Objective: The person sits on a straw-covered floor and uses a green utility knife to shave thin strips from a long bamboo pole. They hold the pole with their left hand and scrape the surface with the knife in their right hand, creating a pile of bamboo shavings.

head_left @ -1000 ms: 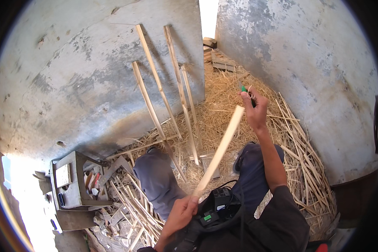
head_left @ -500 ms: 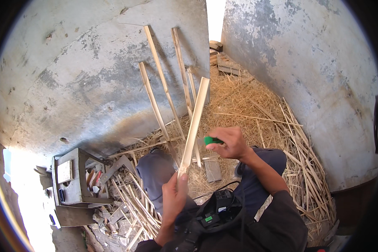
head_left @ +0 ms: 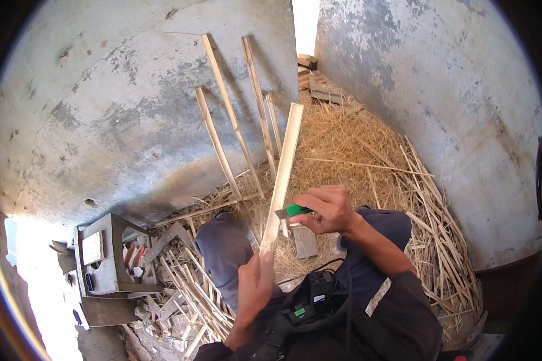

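Two bare hands, both closed on something. Left hand [head_left: 254, 289] wrapped around the lower end of a long pale bamboo strip [head_left: 283, 168], thumb up along it, the strip raised steeply away from the body with its top end in front of the grey wall [head_left: 102, 120]. Right hand [head_left: 328, 209] clamped on a green-handled knife [head_left: 292, 211], short blade laid against the strip's edge just above the left hand. Four more split strips [head_left: 223, 120] leaned upright against the wall behind, well apart from the held one. Straw and shavings [head_left: 355, 150] spread over the ground between the two walls, thin offcuts [head_left: 193, 289] heaped near the knees. Small grey wooden stool [head_left: 105, 259] off to the left, beside the heap. Black device with a cable [head_left: 310, 295] hung at the chest, below both hands.
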Demonstrator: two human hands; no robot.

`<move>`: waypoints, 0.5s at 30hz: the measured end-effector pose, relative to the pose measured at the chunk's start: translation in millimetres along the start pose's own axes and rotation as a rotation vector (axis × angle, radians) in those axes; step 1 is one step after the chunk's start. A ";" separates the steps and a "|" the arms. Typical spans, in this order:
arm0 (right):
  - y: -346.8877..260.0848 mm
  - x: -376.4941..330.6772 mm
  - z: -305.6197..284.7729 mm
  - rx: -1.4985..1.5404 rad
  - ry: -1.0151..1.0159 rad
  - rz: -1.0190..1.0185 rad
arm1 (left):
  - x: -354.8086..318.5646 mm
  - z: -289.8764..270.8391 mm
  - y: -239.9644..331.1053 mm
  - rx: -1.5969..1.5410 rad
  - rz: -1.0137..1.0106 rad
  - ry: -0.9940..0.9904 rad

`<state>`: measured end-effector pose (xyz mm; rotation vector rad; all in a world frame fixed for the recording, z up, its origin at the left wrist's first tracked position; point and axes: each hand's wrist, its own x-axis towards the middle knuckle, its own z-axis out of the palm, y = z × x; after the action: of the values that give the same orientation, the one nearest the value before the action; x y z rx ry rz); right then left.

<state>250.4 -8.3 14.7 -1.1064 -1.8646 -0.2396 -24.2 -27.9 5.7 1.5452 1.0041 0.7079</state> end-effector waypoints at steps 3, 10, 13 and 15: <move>0.6 0.9 0.7 -0.008 0.003 -0.004 | -0.9 -0.9 -0.3 -0.013 -0.015 -0.011; 31.4 -0.9 -2.0 -0.060 0.207 0.104 | -10.3 -5.6 -2.2 0.016 -0.089 -0.063; 74.8 2.4 -34.6 -0.100 0.264 0.502 | -24.9 -11.9 -15.3 0.026 -0.090 -0.159; 81.5 -1.7 -57.9 -0.136 0.351 0.533 | -36.2 -10.7 -11.7 -0.003 -0.075 -0.224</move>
<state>349.1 5.1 23.6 -1.5026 -1.2099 -0.2343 -52.7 -54.5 -0.6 1.5379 0.8873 0.4718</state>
